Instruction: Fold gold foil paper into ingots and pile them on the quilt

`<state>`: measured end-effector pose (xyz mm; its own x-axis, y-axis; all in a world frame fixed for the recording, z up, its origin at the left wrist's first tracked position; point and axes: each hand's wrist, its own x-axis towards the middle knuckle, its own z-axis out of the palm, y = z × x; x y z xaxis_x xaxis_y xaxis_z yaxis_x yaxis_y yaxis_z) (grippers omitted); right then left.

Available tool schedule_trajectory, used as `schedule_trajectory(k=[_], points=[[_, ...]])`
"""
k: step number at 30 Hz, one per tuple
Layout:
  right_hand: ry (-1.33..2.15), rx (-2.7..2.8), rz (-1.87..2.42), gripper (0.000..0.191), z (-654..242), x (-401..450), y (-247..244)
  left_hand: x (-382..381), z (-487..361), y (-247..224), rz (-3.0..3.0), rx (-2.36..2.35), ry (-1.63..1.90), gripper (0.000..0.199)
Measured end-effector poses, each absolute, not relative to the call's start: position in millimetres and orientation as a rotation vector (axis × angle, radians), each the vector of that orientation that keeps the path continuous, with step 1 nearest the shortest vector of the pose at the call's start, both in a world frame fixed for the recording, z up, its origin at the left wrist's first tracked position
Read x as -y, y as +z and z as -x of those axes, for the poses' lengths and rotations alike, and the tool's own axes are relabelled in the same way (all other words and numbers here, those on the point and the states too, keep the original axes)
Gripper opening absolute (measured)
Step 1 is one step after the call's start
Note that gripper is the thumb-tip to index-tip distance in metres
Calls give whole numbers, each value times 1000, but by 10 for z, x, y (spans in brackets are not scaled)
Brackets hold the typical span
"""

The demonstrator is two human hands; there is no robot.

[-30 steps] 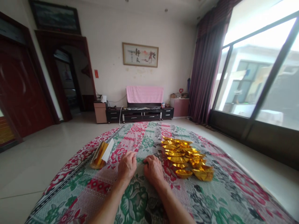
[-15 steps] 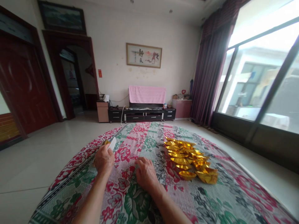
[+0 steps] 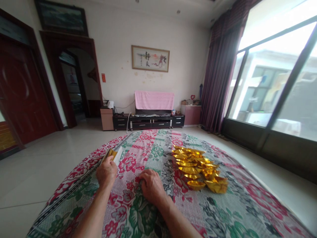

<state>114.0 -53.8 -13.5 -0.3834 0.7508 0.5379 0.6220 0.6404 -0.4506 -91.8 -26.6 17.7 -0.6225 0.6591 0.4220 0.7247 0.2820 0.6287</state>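
Note:
At the table's left side my left hand is closed on a stack of gold foil paper, whose white side shows on the right. The hand covers the stack's near end. My right hand rests on the flowered tablecloth with nothing visible in it, its fingers loosely bent and apart. To its right stand several folded gold foil ingots in two uneven rows; a larger one is at the near right end.
The cloth covers a round table. Beyond it, a low black cabinet stands by the wall, below a pink cloth draped over a screen. Purple curtains and a large window are on the right.
My left hand has moved slightly left and down, and the foil stack now shows more of its gold side. The right hand stays nearly in place on the cloth. The view has shifted a little.

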Motion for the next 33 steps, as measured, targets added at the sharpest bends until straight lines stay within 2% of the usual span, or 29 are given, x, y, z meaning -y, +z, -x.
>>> schedule_trajectory(k=[4,14,20,24,29,33], points=[[226,2110,1059,23,-1134,543,-132,260,893,175,1323,2423,-1141,36],[221,2081,1041,23,-1133,517,-167,209,895,159,1412,2320,-1178,32],[229,2036,1041,29,-1139,477,-203,223,735,232,1490,2063,-1171,28],[220,1879,1079,45,-1147,410,-253,264,379,191,1754,1869,-1083,27],[160,1699,1191,53,-1222,333,-244,325,-30,28,2200,1779,-910,25],[63,1723,1340,54,-1327,346,-163,301,-87,-68,2435,1731,-1017,25]])
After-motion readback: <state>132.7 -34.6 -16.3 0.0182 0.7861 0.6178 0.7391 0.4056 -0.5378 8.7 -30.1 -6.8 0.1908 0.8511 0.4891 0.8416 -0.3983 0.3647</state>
